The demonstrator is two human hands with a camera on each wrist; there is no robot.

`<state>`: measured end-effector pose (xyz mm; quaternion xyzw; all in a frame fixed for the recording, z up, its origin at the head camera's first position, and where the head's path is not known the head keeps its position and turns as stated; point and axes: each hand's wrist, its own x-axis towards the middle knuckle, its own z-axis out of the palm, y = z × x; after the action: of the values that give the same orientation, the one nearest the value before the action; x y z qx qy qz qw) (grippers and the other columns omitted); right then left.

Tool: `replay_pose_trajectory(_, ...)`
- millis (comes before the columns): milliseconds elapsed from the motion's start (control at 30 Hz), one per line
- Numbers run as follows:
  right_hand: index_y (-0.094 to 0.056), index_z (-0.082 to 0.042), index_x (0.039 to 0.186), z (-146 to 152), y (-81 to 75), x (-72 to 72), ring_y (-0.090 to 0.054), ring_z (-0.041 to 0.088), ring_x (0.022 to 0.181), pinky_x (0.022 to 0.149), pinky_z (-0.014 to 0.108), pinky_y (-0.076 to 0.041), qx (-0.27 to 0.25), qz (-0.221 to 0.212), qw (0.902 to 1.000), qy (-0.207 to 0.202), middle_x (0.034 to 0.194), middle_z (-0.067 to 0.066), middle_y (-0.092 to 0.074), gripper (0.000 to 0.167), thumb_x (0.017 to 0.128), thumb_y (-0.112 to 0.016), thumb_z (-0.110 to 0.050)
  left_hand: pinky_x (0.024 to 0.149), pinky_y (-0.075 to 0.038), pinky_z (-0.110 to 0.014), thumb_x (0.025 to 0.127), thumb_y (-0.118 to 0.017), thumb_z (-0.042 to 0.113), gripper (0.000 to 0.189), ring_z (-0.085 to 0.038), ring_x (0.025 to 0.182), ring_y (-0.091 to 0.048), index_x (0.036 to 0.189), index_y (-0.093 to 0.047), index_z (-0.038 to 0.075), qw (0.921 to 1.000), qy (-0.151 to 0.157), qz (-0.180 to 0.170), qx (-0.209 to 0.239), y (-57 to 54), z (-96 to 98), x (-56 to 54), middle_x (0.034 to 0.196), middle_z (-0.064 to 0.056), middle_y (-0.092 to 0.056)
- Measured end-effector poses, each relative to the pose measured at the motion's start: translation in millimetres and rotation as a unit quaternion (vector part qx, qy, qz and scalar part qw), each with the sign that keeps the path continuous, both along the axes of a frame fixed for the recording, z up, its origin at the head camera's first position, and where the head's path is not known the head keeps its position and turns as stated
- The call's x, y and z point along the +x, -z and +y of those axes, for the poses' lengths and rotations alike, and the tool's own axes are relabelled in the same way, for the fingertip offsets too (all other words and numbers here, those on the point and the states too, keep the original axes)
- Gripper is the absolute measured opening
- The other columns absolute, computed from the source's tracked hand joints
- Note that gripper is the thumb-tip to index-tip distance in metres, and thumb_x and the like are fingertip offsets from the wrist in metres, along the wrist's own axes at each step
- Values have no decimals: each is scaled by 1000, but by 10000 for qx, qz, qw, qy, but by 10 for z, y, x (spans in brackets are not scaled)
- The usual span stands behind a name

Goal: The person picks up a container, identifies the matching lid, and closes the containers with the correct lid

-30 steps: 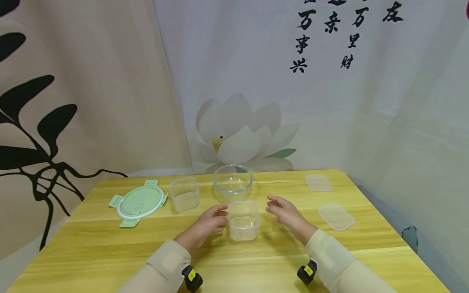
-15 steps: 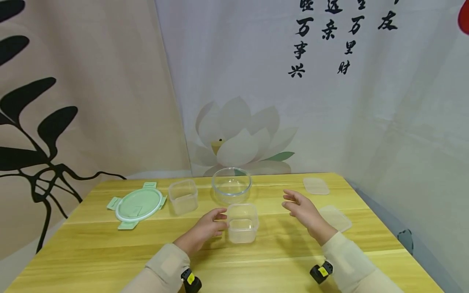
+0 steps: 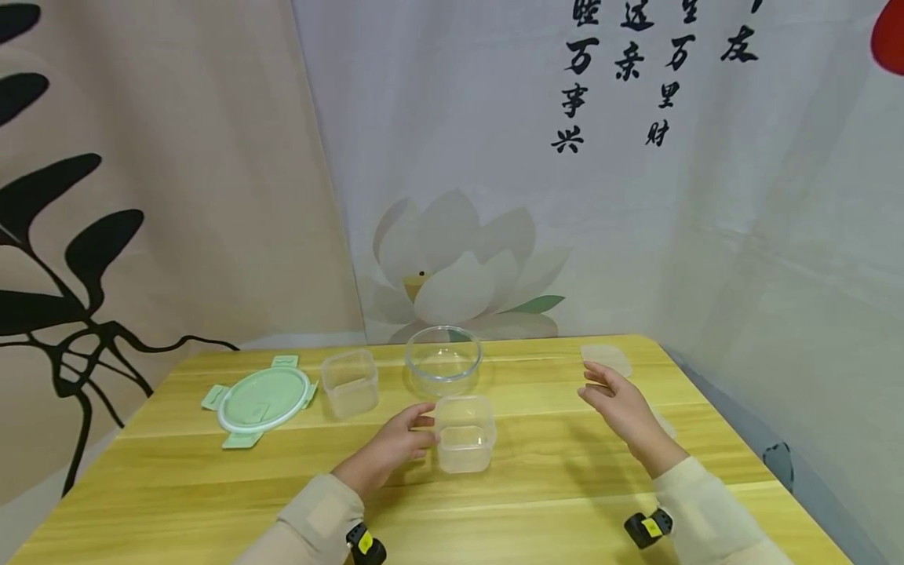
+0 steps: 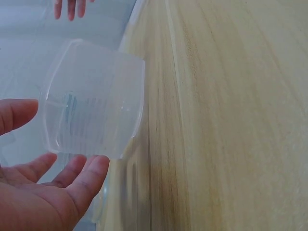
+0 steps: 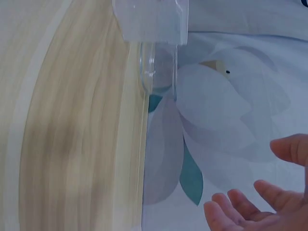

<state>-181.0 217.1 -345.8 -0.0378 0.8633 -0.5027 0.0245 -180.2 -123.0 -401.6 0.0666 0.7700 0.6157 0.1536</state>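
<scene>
The left hand [image 3: 391, 447] is loosely spread, its fingertips right at the left side of a clear, square plastic container [image 3: 466, 435]; whether they touch is unclear. That container stands upright on the yellow wood-grain table [image 3: 537, 502]. The right hand [image 3: 625, 412], holding nothing, hangs with fingers apart, partly blocking two flat, translucent lids, the far one [image 3: 616, 357] and the near one [image 3: 665, 424]. Behind the container sits a round clear glass bowl [image 3: 443, 383]; further left, a second clear square container [image 3: 351, 386] and a round pale-green lid with tabs [image 3: 264, 399].
</scene>
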Motion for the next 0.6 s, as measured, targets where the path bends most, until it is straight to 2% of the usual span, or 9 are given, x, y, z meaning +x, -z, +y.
replay_pose_trajectory(333, -22, 3, 150, 257, 17, 21, -32, 47, 134, 105, 59, -35, 727, 308, 9965, 267, 149, 31, -28, 66, 98, -55, -22, 95, -47, -52, 91, -61, 10, 65, -37, 115, -54, 147, -32, -2, 10000, 1, 80, 16, -18, 4, 28, 139, -28, -42)
replay_pose_trajectory(600, -18, 1, 152, 506, 125, -10, -27, 49, 135, 103, 62, -34, 796, 243, 9958, 375, 151, 32, -22, 78, 95, -61, -29, 94, -47, -53, 91, -61, 10, 64, -37, 115, -55, 147, -31, -2, 9999, -27, 129, -7, 4, 3, 10, 139, -29, -41)
